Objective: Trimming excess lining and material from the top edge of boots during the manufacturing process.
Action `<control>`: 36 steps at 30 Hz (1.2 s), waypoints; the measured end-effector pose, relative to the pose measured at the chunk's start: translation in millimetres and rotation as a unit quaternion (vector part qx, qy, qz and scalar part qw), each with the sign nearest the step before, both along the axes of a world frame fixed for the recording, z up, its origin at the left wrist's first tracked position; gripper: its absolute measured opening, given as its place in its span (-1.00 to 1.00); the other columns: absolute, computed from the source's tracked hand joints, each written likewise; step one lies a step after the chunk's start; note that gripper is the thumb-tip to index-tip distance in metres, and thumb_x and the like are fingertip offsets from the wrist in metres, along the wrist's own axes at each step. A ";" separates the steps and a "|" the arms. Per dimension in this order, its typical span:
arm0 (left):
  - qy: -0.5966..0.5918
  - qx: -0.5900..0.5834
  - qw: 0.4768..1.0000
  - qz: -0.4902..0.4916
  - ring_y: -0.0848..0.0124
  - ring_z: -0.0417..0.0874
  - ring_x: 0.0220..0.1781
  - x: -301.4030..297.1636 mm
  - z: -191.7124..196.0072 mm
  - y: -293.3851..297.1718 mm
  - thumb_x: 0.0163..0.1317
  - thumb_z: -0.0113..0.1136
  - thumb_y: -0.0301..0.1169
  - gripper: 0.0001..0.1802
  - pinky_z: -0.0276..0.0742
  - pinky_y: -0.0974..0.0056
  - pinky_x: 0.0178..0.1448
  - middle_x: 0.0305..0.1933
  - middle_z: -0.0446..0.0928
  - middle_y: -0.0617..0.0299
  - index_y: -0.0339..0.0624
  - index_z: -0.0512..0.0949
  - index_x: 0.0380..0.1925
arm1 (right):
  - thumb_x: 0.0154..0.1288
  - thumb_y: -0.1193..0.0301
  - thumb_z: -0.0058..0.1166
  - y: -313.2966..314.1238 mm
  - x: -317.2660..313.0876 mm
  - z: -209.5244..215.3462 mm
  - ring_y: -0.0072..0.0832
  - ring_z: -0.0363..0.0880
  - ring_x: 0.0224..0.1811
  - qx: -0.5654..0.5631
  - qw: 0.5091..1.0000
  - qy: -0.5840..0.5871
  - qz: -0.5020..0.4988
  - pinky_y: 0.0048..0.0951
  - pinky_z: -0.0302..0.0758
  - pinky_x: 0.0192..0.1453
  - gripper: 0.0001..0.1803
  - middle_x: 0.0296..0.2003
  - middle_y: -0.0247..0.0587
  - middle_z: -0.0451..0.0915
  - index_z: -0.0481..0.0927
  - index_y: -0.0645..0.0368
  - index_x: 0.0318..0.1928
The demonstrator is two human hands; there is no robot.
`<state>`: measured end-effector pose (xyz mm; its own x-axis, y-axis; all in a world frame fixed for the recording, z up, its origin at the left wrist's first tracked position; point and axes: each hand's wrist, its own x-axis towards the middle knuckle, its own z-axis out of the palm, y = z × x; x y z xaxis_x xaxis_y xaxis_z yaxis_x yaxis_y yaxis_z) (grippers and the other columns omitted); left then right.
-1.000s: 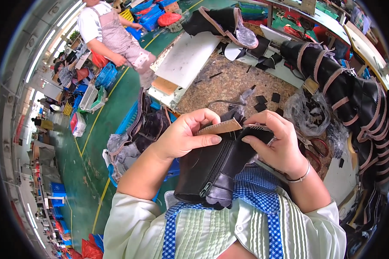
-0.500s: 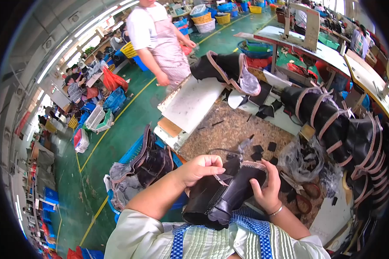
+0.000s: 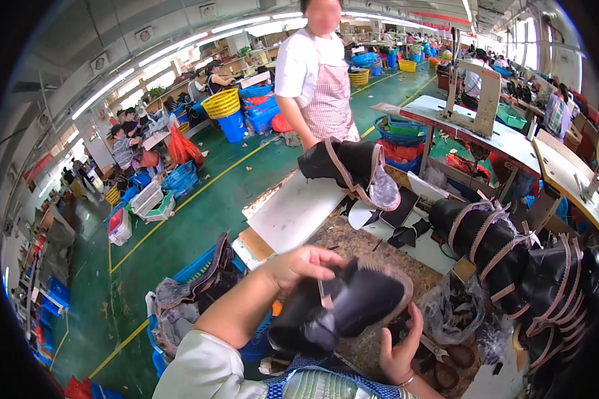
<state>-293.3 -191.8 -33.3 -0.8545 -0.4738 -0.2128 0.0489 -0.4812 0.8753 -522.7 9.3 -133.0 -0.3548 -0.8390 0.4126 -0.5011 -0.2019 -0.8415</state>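
A black boot upper (image 3: 363, 302) with a beige zigzag-trimmed edge hangs tilted in front of me, blurred by motion. My left hand (image 3: 304, 267) is closed on its upper left part, where a pale strip shows just below the fingers. Close by the trimmed edge, my right hand (image 3: 400, 349) is open, thumb and fingers apart; whether a fingertip touches the upper I cannot tell. Scissors (image 3: 444, 364) with brownish handles lie on the bench beside the right hand. Another black upper (image 3: 353, 169) rests at the bench's far side.
A long row of black boot uppers (image 3: 489, 229) lines the right side. Clear plastic bags (image 3: 454, 309) lie on the worn bench (image 3: 336, 233). A blue basket (image 3: 196, 266) with more uppers stands at left. A person in a checked apron (image 3: 333, 100) stands beyond the bench.
The boot upper has turned and swung in my left hand. My right hand has come off its trimmed edge and moved lower. The view has tilted up; the other person stands more upright and further right.
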 end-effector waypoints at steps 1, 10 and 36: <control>-0.029 -0.063 0.996 0.049 0.43 0.60 0.01 0.3 0.3 -16.3 0.13 0.23 -0.55 -0.48 0.43 0.31 0.21 0.06 0.57 0.10 -0.37 0.43 0.14 | 0.09 0.46 0.22 -3.2 -0.9 -6.5 -0.10 0.24 0.30 0.013 1.000 -0.001 0.005 -0.28 0.24 0.27 -0.18 0.27 0.05 0.25 0.12 0.34 0.33; 0.157 0.009 0.983 0.092 0.33 0.61 0.05 -54.0 -38.4 -91.4 0.19 0.18 0.09 -0.28 0.56 0.18 0.12 0.07 0.54 0.10 -0.30 0.43 0.12 | 0.16 0.55 0.17 -19.2 -3.3 -16.8 -0.33 0.39 0.17 0.093 0.985 -0.145 0.032 -0.39 0.35 0.13 -0.31 0.17 -0.05 0.39 0.20 0.29 0.30; -0.014 -0.038 0.984 0.171 0.47 0.61 -0.10 -102.2 -63.0 -92.3 0.11 0.38 -0.44 -0.46 0.51 0.34 0.07 -0.08 0.59 0.25 -0.33 0.45 0.09 | -0.08 0.58 0.23 -133.8 -38.5 61.5 -0.41 0.45 -0.33 -0.249 0.880 0.404 0.004 -0.44 0.39 -0.36 -0.66 -0.32 -0.31 0.45 0.64 -0.01 -0.21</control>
<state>-395.5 -284.1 -96.2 -0.6368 -0.7482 -0.1861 0.1728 -0.3737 0.9113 -561.2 -124.5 -71.4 0.2283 -0.4830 0.8453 -0.8921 -0.4515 -0.0171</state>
